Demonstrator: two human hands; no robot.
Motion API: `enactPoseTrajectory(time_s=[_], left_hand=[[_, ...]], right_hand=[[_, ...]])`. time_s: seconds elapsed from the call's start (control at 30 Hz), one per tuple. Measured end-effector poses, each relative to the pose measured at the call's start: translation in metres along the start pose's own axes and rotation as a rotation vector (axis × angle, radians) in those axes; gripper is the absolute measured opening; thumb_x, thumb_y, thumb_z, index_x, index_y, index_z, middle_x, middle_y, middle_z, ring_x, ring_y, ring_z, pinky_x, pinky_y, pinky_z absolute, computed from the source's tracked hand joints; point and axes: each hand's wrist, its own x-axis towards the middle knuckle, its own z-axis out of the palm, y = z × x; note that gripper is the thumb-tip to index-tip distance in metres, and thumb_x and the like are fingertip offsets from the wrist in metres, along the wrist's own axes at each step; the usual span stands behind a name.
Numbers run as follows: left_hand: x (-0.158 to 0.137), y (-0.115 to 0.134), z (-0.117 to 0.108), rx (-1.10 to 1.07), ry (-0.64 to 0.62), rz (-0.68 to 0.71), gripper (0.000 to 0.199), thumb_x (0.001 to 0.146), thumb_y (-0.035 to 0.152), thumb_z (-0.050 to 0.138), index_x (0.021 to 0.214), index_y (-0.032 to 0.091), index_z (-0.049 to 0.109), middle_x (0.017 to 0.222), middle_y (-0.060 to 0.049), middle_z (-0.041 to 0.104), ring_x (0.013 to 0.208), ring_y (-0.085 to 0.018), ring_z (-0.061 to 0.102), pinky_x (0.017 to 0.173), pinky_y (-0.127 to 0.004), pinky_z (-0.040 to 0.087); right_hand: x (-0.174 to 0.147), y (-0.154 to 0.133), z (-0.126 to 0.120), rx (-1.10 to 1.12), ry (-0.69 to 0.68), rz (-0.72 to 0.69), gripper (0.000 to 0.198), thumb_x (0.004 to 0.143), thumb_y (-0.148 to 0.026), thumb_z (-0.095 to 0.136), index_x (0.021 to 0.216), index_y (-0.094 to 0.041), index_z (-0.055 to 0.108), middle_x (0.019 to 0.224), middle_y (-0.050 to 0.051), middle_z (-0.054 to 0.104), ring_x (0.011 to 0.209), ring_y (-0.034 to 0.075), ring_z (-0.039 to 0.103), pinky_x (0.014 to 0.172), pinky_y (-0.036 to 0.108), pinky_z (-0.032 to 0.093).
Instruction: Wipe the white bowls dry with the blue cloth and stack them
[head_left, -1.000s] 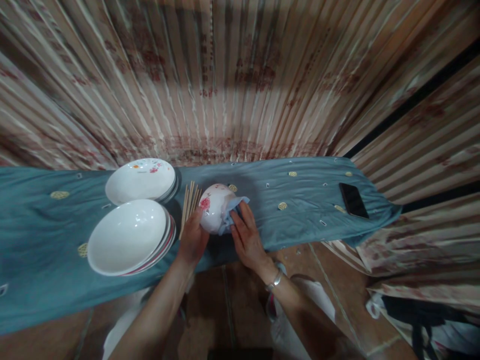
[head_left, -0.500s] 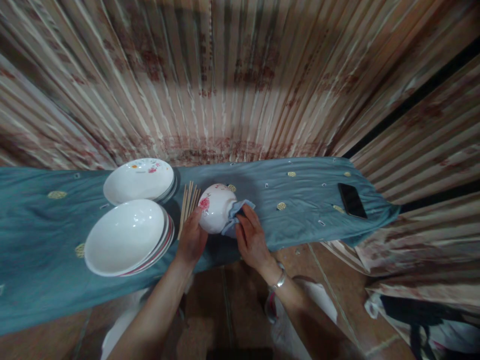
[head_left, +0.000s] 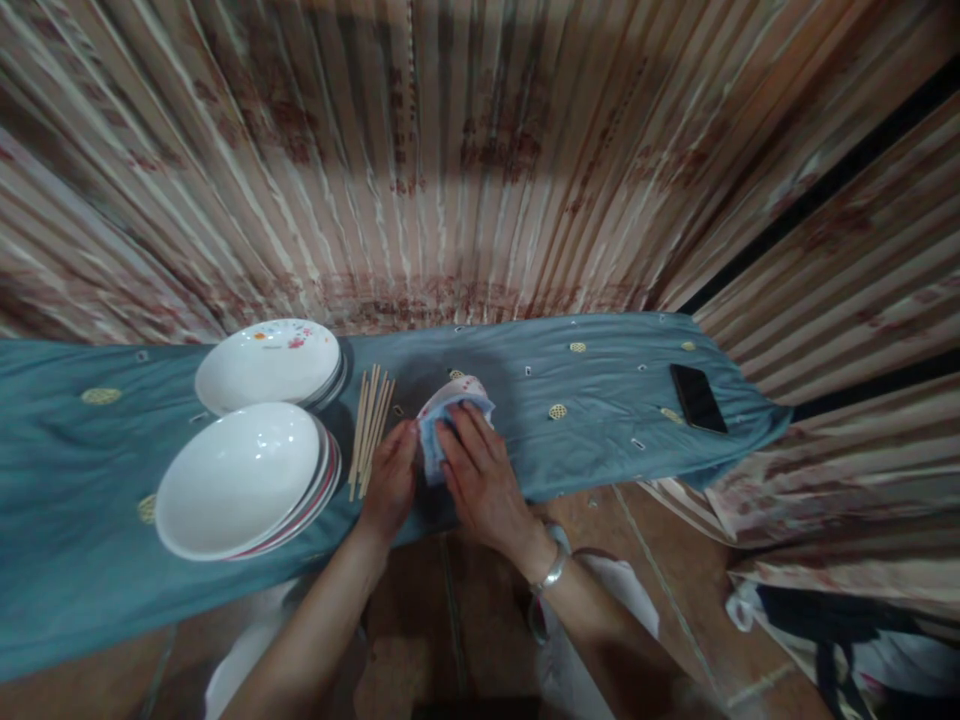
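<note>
A small white bowl (head_left: 471, 385) with red flowers is held over the table in front of me, mostly covered by a light blue cloth (head_left: 430, 445). My left hand (head_left: 391, 482) grips the bowl's left edge between thumb and fingers. Across the bowl, my right hand (head_left: 480, 478) presses the cloth against it, with its fingers bent over the cloth. A bundle of wooden chopsticks (head_left: 369, 430) lies just left of the bowl. Further left stand a stack of large white bowls (head_left: 236, 480) and, behind it, a stack of flowered white dishes (head_left: 262, 368).
A teal tablecloth (head_left: 600, 400) with yellow pineapple prints covers the long narrow table. A black phone (head_left: 697, 398) lies near its right end. Pleated curtains (head_left: 465, 200) hang behind and to the right. Black and white items (head_left: 840, 640) lie at the lower right.
The bowl has turned, so its flowered outside is now mostly hidden. My right hand and the cloth have moved left and up over it. The chopsticks are more fully visible.
</note>
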Motion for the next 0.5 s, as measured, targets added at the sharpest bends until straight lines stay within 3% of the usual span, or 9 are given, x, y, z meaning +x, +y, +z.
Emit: enactPoseTrajectory(time_s=[0.1,0.23,0.37,0.5], left_hand=[[-0.002,0.0,-0.001,0.072,-0.028,0.027,0.025,0.081,0.045,0.068,0.082,0.02,0.072,0.08,-0.002,0.068,0.078,-0.018,0.059,0.076,-0.028,0.044],[-0.002,0.001,0.0,0.059,-0.051,0.004,0.025,0.08,0.045,0.069,0.075,0.02,0.069,0.069,0.0,0.062,0.066,-0.015,0.053,0.065,-0.026,0.042],[-0.001,0.001,0.001,0.029,-0.069,-0.015,0.027,0.077,0.045,0.072,0.072,0.02,0.067,0.066,0.002,0.06,0.062,-0.013,0.051,0.062,-0.025,0.041],[-0.001,0.001,0.002,0.002,-0.056,-0.019,0.027,0.077,0.046,0.071,0.076,0.019,0.069,0.069,0.0,0.063,0.065,-0.015,0.054,0.064,-0.026,0.042]], right_hand=[[0.007,0.001,0.005,-0.078,-0.061,0.014,0.053,0.098,-0.026,0.046,0.149,-0.025,0.035,0.153,0.009,0.043,0.149,0.026,0.025,0.119,0.051,0.025],[0.02,0.009,0.001,-0.076,-0.049,0.081,0.052,0.099,-0.033,0.043,0.15,-0.027,0.033,0.155,0.008,0.04,0.149,0.026,0.024,0.12,0.053,0.016],[0.028,0.023,-0.004,0.053,-0.032,0.177,0.049,0.102,-0.034,0.034,0.15,-0.023,0.033,0.156,0.009,0.037,0.147,0.022,0.027,0.12,0.05,0.018],[0.032,0.041,0.001,0.285,0.051,0.277,0.047,0.102,-0.038,0.031,0.146,-0.023,0.041,0.15,0.009,0.046,0.143,0.018,0.037,0.119,0.043,0.026]])
